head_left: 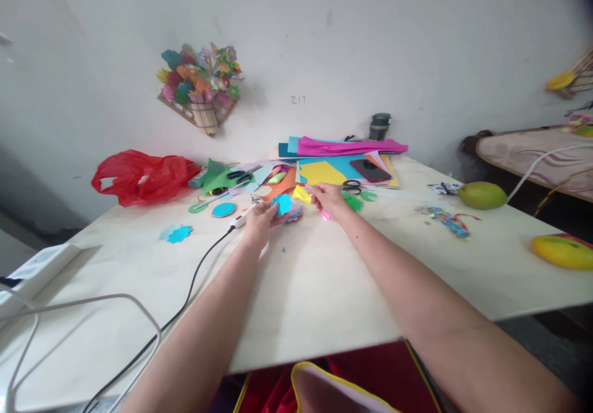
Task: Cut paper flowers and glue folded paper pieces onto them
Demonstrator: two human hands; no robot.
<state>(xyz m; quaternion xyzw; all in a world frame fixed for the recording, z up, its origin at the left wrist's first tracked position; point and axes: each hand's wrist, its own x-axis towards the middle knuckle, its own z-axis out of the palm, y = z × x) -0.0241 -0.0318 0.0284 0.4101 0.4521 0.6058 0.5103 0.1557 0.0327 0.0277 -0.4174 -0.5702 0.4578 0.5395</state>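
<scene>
My left hand point(260, 220) pinches a blue paper flower point(282, 204) with a scalloped edge. Just below it on the table is a lilac paper flower point(293, 214), partly covered. My right hand point(327, 199) has its fingers closed at a shiny yellow piece point(302, 194), whose exact kind I cannot make out. A small pink object point(325, 215) shows under that hand, mostly hidden. Beside my left hand lies a white corded tool point(239, 220) with a red switch. Another blue flower point(179, 234) and a blue paper disc point(223, 210) lie to the left.
Scissors point(352, 186) lie beyond my right hand, and other scissors point(243, 175) farther left. Coloured paper sheets point(324, 172) and a phone point(370, 170) are at the back. A red plastic bag point(143, 177) stands left, mangoes point(482, 195) right. A black cord point(199, 274) crosses the table.
</scene>
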